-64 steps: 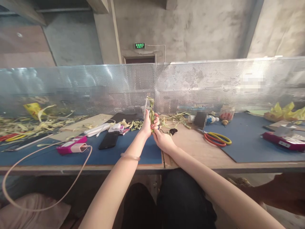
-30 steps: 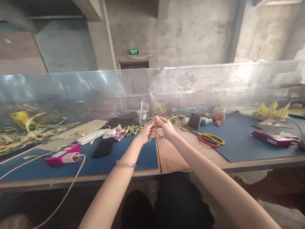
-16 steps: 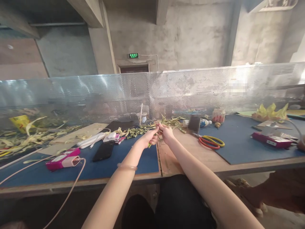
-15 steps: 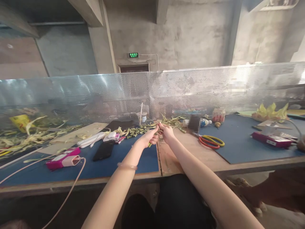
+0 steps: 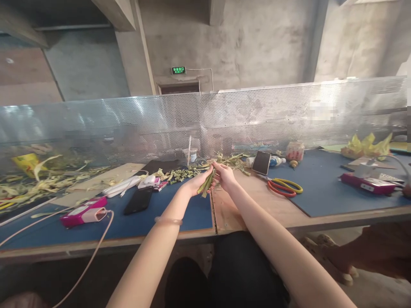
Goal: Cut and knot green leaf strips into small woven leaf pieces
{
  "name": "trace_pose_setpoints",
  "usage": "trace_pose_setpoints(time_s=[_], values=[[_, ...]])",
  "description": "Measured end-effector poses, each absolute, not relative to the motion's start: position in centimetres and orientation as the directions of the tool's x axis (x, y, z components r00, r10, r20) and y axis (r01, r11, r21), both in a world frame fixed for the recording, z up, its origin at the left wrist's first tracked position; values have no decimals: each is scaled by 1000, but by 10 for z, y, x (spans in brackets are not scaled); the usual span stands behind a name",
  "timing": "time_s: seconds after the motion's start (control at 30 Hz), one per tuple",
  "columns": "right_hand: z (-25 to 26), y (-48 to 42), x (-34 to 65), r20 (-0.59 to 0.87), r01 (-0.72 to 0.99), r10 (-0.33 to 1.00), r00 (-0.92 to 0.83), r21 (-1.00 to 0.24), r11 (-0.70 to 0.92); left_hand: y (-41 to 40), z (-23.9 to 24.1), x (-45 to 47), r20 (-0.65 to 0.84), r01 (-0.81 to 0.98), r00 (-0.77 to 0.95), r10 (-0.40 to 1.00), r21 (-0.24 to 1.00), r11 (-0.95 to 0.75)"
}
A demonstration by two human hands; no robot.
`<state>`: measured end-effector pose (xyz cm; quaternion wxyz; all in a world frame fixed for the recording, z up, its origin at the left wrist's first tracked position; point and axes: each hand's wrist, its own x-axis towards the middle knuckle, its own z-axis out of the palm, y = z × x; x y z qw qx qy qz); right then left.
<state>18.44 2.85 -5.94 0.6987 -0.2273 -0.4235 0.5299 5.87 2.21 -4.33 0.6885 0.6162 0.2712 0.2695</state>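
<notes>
A small bundle of flat green leaf strips hangs between my two hands, its loose ends pointing down toward me. My left hand is closed around the bundle from the left. With fingers bent and pinched, my right hand grips the upper end of the same strips, and the fingertips of both hands meet there. Just behind lie more loose leaf strips. To the left of my hands is a row of small knotted green pieces.
Scissors with orange and yellow handles lie on the right. A black phone, a magenta power strip and its cable are on the left. A perforated metal screen closes off the back. Another person's leg shows below right.
The green strips now show more, spread over my left fingers, which have loosened from a tighter fist. My right hand stays pinched at the upper end. The view has shifted slightly.
</notes>
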Motion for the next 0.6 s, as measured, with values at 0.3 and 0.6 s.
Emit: trace_pose_setpoints(time_s=[0.3,0.6], values=[[-62,30,188,326,-592,943,59,-750,296,23,-42,55,-22,-84,714,700,990,116],[-70,40,203,312,-674,925,218,-638,374,27,-41,48,0,-143,649,761,982,122]])
